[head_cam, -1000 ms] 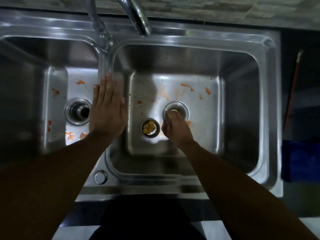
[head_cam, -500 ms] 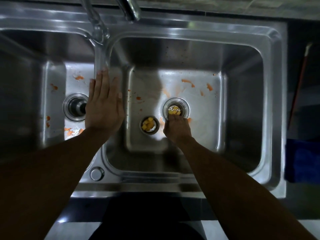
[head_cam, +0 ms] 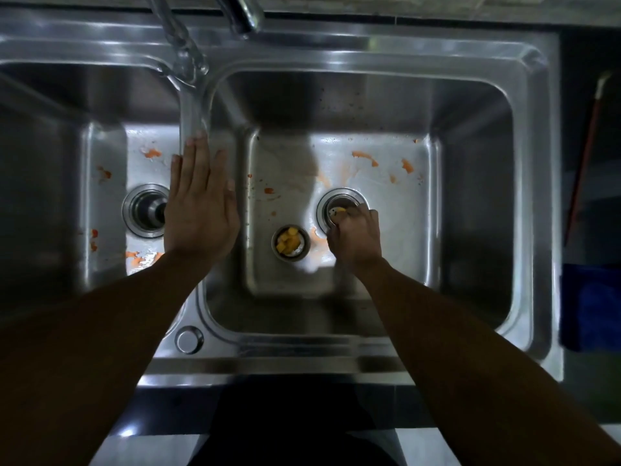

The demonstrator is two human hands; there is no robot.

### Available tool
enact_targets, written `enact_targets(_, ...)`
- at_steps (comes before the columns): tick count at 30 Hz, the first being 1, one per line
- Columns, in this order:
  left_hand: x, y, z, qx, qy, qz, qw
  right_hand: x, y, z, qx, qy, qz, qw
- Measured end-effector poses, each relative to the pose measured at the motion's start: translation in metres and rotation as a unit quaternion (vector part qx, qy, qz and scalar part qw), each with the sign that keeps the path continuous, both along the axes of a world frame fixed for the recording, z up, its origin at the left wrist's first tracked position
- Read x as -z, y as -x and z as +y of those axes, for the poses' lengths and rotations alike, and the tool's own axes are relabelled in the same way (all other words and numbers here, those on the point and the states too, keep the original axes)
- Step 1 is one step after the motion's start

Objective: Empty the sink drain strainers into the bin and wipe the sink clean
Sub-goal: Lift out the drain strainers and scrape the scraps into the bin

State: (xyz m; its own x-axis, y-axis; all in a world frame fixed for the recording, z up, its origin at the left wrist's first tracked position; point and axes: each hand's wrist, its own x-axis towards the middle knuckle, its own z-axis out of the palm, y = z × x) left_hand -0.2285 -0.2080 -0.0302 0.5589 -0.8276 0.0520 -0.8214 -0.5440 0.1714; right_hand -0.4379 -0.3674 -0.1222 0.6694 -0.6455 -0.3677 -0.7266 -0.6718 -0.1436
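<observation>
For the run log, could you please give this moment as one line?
left hand flat on steel sink divider | right hand reaching into right drain strainer | loose strainer holds yellow scraps

Silver-grey steel all over the double sink (head_cam: pixel 369 48), bright glare on both basin floors. Orange smears (head_cam: pixel 364 157) streak the right basin at about one o'clock from its drain, more orange blotches (head_cam: pixel 137 258) at seven o'clock in the left basin. A loose metal strainer (head_cam: pixel 291 243) sits there full of yellow chunks. A yellow scrap shows in the right drain (head_cam: pixel 337 203). Chrome tap (head_cam: pixel 240 11) gleams at twelve o'clock. Deep blue cloth (head_cam: pixel 591 307) at four o'clock, a thin red rod (head_cam: pixel 586 156) at two o'clock, pale stone-patterned strip (head_cam: pixel 403 3) along the top.
</observation>
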Motion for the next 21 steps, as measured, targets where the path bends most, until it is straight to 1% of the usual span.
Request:
enact_targets(5,0.000,0.001,0.001,0.002,0.002,0.007,1.000,-0.008,0.006,0.004,-0.010,0.042,-0.017,0.999)
enact_targets(8,-0.001,0.002,0.001,0.005,0.004,0.007,1.000,-0.009,0.012,0.007,-0.001,0.047,-0.058,0.997)
enact_targets(12,-0.002,0.002,0.001,0.001,0.003,0.010,1.000,-0.006,0.020,0.007,0.004,-0.007,-0.114,0.993)
enact_targets(17,-0.001,0.002,0.000,0.001,0.014,0.007,1.000,-0.010,0.033,0.009,0.018,-0.039,-0.134,0.990)
enact_targets(21,0.002,0.000,0.001,0.002,0.017,-0.001,1.000,-0.021,0.044,0.007,0.073,-0.072,-0.157,0.982)
